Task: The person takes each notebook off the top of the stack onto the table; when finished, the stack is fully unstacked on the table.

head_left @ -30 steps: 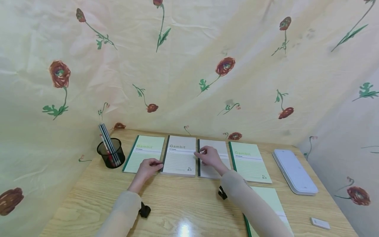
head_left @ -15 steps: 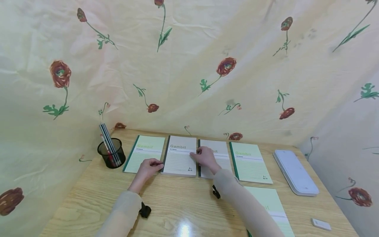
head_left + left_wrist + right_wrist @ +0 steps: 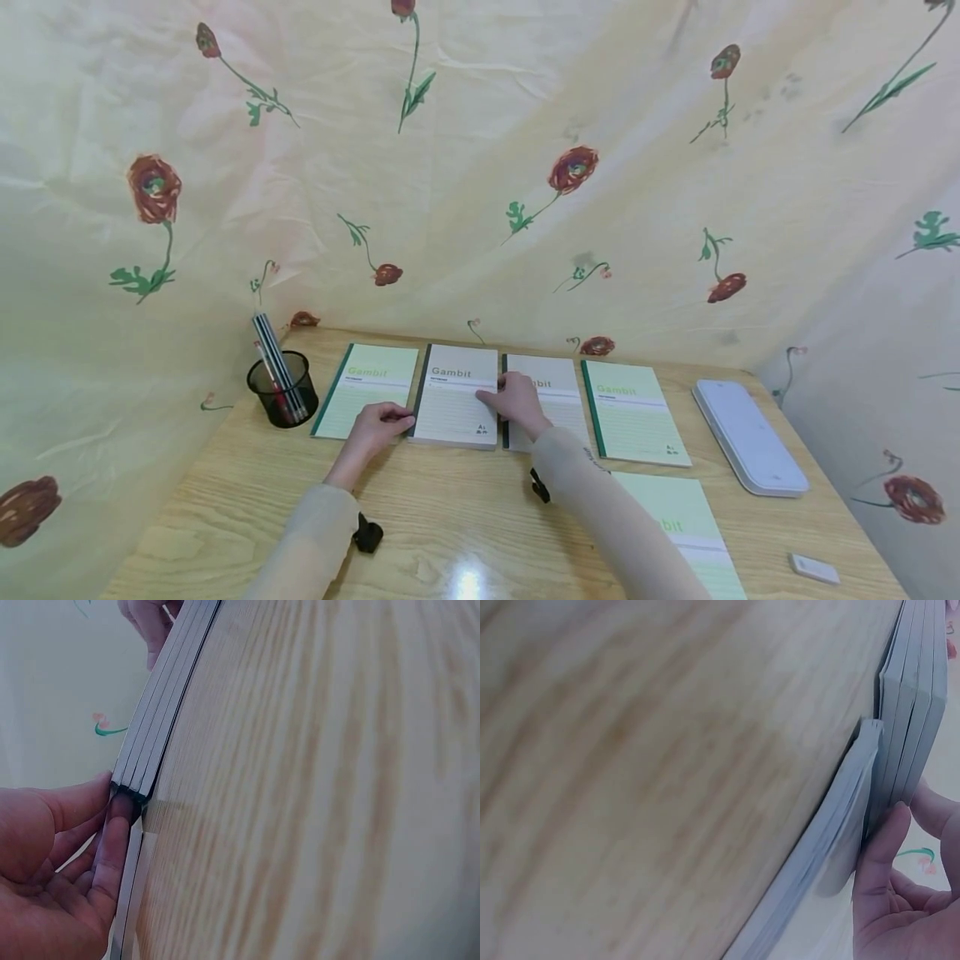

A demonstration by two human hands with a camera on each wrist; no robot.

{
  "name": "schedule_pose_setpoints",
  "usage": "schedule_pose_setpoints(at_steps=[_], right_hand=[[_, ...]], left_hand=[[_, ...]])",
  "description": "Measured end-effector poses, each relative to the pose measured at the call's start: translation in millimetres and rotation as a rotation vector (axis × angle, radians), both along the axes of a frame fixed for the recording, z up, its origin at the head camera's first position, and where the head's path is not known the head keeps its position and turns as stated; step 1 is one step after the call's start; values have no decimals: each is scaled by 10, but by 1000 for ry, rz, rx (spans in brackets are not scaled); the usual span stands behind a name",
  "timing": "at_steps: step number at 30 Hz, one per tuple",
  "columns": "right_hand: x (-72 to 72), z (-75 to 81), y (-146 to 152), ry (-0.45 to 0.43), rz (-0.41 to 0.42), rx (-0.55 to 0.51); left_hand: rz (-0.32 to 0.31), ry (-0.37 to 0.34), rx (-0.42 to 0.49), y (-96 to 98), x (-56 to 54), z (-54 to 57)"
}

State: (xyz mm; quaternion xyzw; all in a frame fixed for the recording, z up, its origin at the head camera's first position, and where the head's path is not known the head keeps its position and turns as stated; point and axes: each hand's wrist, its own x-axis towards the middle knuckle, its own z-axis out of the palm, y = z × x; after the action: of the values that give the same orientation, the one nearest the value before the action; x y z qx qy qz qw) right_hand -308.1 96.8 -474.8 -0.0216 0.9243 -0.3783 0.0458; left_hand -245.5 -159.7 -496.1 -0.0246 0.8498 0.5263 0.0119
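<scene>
A stack of several grey-white notebooks (image 3: 453, 412) with dark spines lies near the back of the table. At its left side my left hand (image 3: 375, 431) holds the spine, thumb on the top edge and fingers against the side, over a green notebook (image 3: 367, 382). Across from it, my right hand (image 3: 519, 402) grips the stack's right edge, its thumb on the top cover and fingers down the side. Beneath the right hand lies another grey notebook (image 3: 564, 410), partly hidden. In both wrist views the layered page edges of the stack (image 3: 161, 712) show evenly aligned.
A black mesh pen holder (image 3: 281, 390) with pencils stands at the left. On the right are a green notebook (image 3: 633, 417), a white flat case (image 3: 750, 437) and a small white eraser-like block (image 3: 813, 568). Another green notebook (image 3: 697, 517) is partly under the right forearm.
My right hand has moved slightly left, bringing its thumb farther onto the stack's top cover. The left hand stays at the spine, and the notebooks have barely moved.
</scene>
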Motion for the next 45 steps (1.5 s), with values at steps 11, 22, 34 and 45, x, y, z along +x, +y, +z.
schedule_pose_setpoints(at_steps=[11, 22, 34, 45], right_hand=[[25, 14, -18, -11, -15, 30], [21, 16, 5, -23, -45, 10], [29, 54, 55, -23, -53, 66], [38, 57, 161, -26, -87, 8]], left_hand=[[-1, 13, 0, -2, -6, -33], [2, 25, -4, -8, -5, -4], [10, 16, -2, 8, 11, 5], [-2, 24, -12, 3, 26, 18]])
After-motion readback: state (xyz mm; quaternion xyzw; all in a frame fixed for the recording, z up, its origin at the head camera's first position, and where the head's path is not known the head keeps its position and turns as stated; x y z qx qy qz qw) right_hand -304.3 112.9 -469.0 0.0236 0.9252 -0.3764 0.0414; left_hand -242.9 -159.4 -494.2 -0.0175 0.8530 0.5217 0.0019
